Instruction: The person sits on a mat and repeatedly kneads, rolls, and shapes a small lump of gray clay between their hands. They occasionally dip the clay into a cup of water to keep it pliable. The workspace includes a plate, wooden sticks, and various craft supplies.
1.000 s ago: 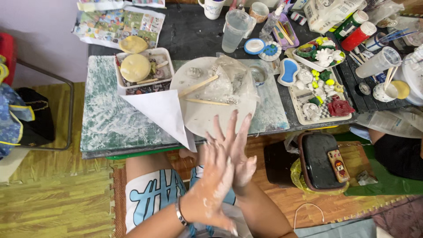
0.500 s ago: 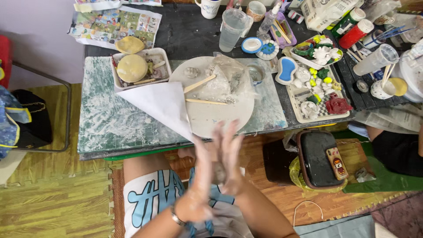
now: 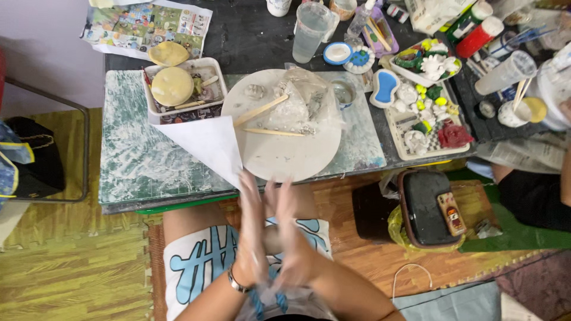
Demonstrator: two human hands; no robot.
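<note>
Spread across the top of the view, a green, white-smeared work mat [image 3: 143,160] on a dark table [image 3: 250,41], crowded along the far edge with cups and paint bottles. At centre, a round pale turntable board [image 3: 297,154] bearing two wooden modelling sticks [image 3: 262,110] and a crumpled clear plastic bag [image 3: 303,98]. To its left, a white tray [image 3: 156,102] with a tan clay disc [image 3: 172,86], and a white paper sheet [image 3: 205,142] overhanging the table's near edge. To the right, a tray of small painted clay figures [image 3: 410,138]. Below the table edge, over the lap, left hand [image 3: 253,238] and right hand [image 3: 288,244] pressed palm to palm, fingers straight and blurred, dusted white. Compared with a second ago: palms closer and more upright, fingers drawn together, the blur suggesting a rubbing or rolling motion. Nothing clenched; whether a small piece of clay lies between the palms cannot be told. Sticks and board untouched, well apart from both hands.
</note>
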